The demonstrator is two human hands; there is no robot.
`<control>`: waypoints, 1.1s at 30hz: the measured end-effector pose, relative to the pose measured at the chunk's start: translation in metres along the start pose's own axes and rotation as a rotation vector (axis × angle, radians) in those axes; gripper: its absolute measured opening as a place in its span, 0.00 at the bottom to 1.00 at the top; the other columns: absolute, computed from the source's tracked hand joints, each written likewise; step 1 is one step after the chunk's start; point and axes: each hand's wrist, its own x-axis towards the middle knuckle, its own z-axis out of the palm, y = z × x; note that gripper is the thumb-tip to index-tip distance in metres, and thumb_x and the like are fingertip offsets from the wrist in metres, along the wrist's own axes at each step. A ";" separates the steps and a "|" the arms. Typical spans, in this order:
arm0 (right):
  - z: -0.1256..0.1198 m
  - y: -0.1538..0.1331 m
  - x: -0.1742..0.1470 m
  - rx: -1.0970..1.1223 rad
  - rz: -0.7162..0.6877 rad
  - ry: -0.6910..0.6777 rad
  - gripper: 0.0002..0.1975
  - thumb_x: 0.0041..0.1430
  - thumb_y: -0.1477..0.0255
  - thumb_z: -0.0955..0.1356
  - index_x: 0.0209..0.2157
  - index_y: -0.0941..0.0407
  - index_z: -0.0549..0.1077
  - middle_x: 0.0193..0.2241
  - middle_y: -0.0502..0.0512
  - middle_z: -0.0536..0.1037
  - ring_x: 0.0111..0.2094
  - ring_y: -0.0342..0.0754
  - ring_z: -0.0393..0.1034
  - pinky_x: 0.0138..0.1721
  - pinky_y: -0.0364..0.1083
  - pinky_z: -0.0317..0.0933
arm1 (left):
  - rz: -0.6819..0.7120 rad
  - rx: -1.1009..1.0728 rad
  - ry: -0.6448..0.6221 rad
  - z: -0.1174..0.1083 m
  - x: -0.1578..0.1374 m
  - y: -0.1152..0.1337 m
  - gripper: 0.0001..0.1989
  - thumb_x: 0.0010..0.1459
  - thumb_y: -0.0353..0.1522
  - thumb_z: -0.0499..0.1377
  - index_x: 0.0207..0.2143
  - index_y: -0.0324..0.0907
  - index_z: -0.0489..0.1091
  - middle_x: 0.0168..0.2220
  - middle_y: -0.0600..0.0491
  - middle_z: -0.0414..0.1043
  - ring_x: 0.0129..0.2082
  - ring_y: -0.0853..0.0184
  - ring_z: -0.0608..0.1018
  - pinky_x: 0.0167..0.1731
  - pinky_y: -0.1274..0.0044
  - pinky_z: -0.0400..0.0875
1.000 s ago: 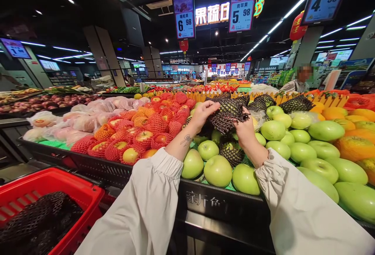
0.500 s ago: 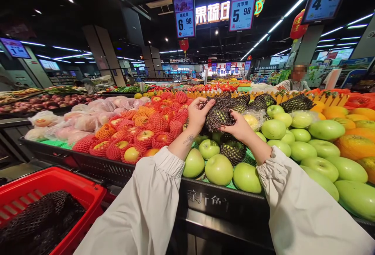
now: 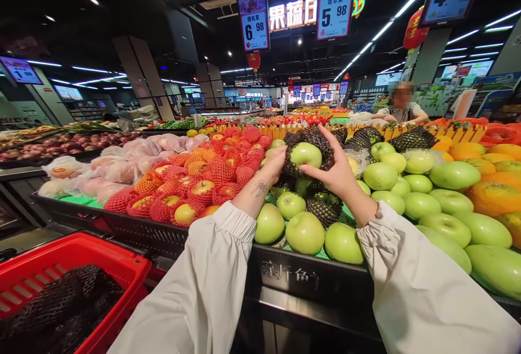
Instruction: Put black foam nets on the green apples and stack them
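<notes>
Between my two hands is a green apple (image 3: 306, 155), its front bare and a black foam net (image 3: 321, 139) bunched around its top and sides. My left hand (image 3: 275, 164) closes on the apple's left side, the fingertips hidden behind it. From the right, my right hand (image 3: 337, 166) grips it with the thumb across the lower front and the index finger stretched up along the net. Just below sits another netted apple (image 3: 324, 206), among loose green apples (image 3: 305, 233) at the front of the black display tray (image 3: 293, 272).
Red-netted apples (image 3: 201, 188) and bagged fruit (image 3: 134, 153) fill the left side. More green apples (image 3: 442, 223) and oranges (image 3: 494, 196) lie right. A red basket (image 3: 134, 272) holding black netting (image 3: 52, 310) stands lower left. Another person (image 3: 402, 109) is behind the display.
The net has been drawn back, so the apple's green front now shows. My right hand has turned, its thumb now on the apple and its index finger raised. The person behind has shifted left.
</notes>
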 end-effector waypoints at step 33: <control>-0.003 0.021 0.000 0.093 0.549 0.155 0.37 0.58 0.36 0.63 0.49 0.53 0.78 0.45 0.59 0.79 0.39 0.56 0.75 0.30 0.52 0.74 | 0.620 0.514 -0.355 0.002 -0.022 0.021 0.49 0.41 0.39 0.74 0.64 0.41 0.58 0.62 0.41 0.66 0.65 0.50 0.67 0.67 0.63 0.57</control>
